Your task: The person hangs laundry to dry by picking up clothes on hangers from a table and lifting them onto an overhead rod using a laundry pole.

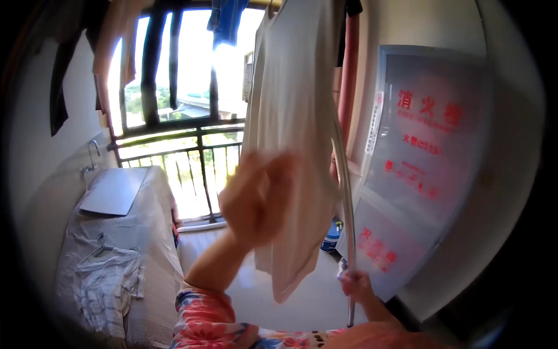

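My left hand (260,199) is raised in the middle of the view, its fingers blurred and bent toward the right. It overlaps a long off-white garment (293,104) that hangs in front of me; its fingers are too smeared to tell whether they grip the cloth. Lower right, my right hand (357,285) is closed around a slim metal pole (347,221). The pole rises along the garment's right edge, and its upper part is hidden there. A hanger hook (271,9) shows at the garment's top.
A cloth-covered piece (157,232) at left bears a white board (114,191) and a striped garment (110,285) on a hanger. Behind stand a railing (200,174) and bright window. A fire-hydrant cabinet (427,134) is at right. Blue clothing (231,20) hangs above.
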`<state>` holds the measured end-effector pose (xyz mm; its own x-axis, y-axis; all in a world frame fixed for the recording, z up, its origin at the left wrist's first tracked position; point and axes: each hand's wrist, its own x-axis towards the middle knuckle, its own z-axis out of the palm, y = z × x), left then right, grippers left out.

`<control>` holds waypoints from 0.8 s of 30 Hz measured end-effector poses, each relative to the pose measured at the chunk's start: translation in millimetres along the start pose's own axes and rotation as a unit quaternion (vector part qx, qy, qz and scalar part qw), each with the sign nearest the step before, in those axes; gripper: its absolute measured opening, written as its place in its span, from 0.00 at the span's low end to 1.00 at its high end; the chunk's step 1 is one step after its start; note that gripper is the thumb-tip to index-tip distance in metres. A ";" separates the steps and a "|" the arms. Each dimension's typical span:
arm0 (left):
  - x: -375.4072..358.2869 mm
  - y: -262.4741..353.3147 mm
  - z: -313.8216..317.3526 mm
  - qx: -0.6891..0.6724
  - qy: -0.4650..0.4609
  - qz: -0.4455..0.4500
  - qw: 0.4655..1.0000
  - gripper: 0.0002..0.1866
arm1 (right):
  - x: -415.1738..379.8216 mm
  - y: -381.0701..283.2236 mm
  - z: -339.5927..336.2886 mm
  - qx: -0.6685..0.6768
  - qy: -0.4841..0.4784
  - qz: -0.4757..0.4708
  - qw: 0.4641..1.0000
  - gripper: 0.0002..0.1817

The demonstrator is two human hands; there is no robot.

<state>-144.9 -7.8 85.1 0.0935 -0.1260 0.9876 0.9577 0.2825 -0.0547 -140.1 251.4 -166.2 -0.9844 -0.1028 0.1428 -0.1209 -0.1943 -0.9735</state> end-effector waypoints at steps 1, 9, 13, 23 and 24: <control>-21.7 14.5 -2.1 -0.076 -0.085 0.010 0.993 0.05 | 1.8 -12.6 5.0 0.028 -0.004 -0.007 1.000 0.06; -116.2 -1.9 92.0 -0.234 -0.278 -0.317 0.876 0.17 | -16.8 -94.1 40.0 0.080 0.033 -0.034 0.996 0.05; -94.9 8.2 129.2 -0.546 -0.296 -0.339 0.707 0.17 | -28.4 -117.4 33.4 0.119 0.001 -0.036 0.992 0.04; -20.9 32.2 211.7 -0.493 -0.259 -0.259 0.789 0.07 | -113.2 -71.0 -6.0 -0.221 0.270 -0.132 0.928 0.10; -16.9 34.9 222.3 -0.495 -0.250 -0.250 0.794 0.07 | -116.1 -67.9 -6.9 -0.207 0.275 -0.156 0.926 0.09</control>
<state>-173.6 215.6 99.2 -0.2481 0.4753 0.8441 0.6089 -0.6012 0.5174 -18.5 283.3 -117.9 -0.7960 0.4298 0.4263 -0.3367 0.2710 -0.9018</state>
